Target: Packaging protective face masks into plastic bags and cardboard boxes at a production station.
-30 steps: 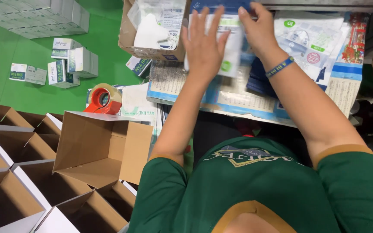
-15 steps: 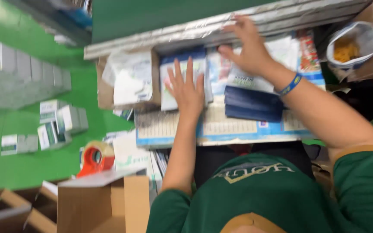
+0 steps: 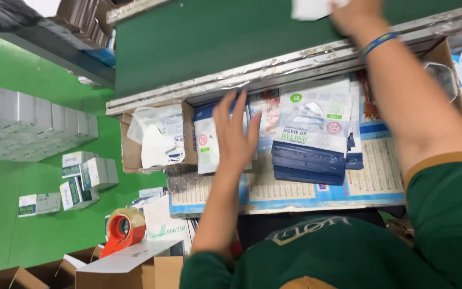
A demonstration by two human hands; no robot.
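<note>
1. Head view is showing us working at a table (image 3: pixel 295 206) with mask packets.
2. Our left hand (image 3: pixel 235 134) is spreading its fingers wide and flat over a white packet (image 3: pixel 205 144); it is holding nothing.
3. Our right hand (image 3: pixel 356 13) is reaching up high and pinching a white piece (image 3: pixel 308 8), maybe a packet, but the edge is cutting it off.
4. A stack of packets (image 3: pixel 311 139) is already lying near the left hand, long side pointing away from us.
5. More masks are waiting in the cardboard box (image 3: pixel 132 155).
</note>
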